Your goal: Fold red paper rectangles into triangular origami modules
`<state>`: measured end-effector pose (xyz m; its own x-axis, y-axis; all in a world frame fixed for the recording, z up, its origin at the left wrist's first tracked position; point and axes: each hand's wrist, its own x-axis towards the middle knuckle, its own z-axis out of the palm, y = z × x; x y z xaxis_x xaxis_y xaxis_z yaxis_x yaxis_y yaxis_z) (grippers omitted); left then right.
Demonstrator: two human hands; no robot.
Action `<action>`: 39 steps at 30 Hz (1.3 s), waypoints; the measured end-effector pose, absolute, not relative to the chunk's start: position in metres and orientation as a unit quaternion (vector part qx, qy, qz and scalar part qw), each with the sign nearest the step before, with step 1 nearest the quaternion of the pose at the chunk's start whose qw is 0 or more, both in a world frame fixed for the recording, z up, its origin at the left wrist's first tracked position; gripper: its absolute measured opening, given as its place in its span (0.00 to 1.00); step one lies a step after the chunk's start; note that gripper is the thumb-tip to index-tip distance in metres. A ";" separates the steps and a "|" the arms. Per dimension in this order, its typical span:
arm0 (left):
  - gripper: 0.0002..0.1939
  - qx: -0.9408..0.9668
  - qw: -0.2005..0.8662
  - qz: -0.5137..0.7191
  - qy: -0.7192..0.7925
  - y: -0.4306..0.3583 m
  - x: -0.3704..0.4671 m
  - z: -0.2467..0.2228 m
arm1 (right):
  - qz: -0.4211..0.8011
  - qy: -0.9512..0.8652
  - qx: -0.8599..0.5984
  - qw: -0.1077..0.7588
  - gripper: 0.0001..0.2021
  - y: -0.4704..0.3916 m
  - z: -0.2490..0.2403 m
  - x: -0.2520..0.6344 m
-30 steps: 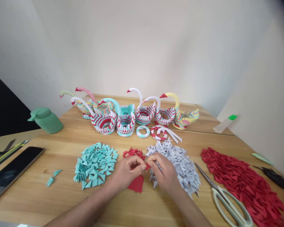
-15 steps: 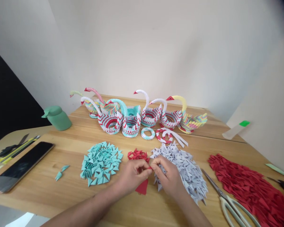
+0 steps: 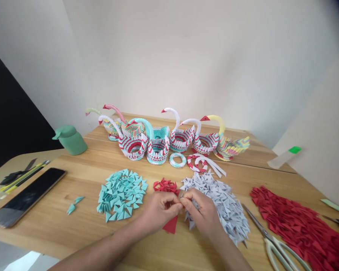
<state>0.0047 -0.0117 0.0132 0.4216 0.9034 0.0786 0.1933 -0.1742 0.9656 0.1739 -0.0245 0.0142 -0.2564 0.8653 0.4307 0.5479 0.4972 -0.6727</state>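
My left hand (image 3: 162,209) and my right hand (image 3: 200,207) meet fingertip to fingertip above the table, both closed in a pinch. A small red paper piece was visible between them a moment ago; the fingers now cover nearly all of it. Under and behind my left hand lie folded red paper pieces (image 3: 165,184) and a flat red paper strip (image 3: 171,226). My right hand is over the edge of a heap of pale grey-lilac folded triangles (image 3: 223,203). Left of my hands spreads a heap of turquoise folded triangles (image 3: 122,195).
Several folded-paper swans (image 3: 158,146) stand at the back, with paper rings (image 3: 177,160) and white curved strips (image 3: 211,163) before them. Scissors (image 3: 267,233) and a red triangle heap (image 3: 293,222) lie right; a phone (image 3: 28,197) and green container (image 3: 72,141) are left.
The red bit seen between my fingertips is now almost hidden as they press closer together. The view has shifted slightly; the things on the table stay put.
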 end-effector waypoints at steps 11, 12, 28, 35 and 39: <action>0.12 0.665 0.489 0.375 0.422 -0.008 0.002 0.011 | 0.216 -0.735 -0.497 0.408 0.12 -0.023 0.015 0.175; 0.12 0.664 0.498 0.369 0.418 -0.008 0.003 0.011 | 0.212 -0.738 -0.495 0.407 0.12 -0.024 0.015 0.175; 0.19 0.474 0.735 0.386 0.295 -0.003 0.004 0.010 | 0.233 -0.722 -0.459 0.463 0.07 -0.022 0.023 0.172; 0.21 0.394 0.776 0.404 0.281 -0.001 0.004 0.007 | 0.184 -0.718 -0.446 0.503 0.07 -0.020 0.016 0.175; 0.23 0.369 0.774 0.423 0.295 -0.001 0.004 0.006 | 0.114 -0.755 -0.412 0.497 0.11 -0.018 0.015 0.177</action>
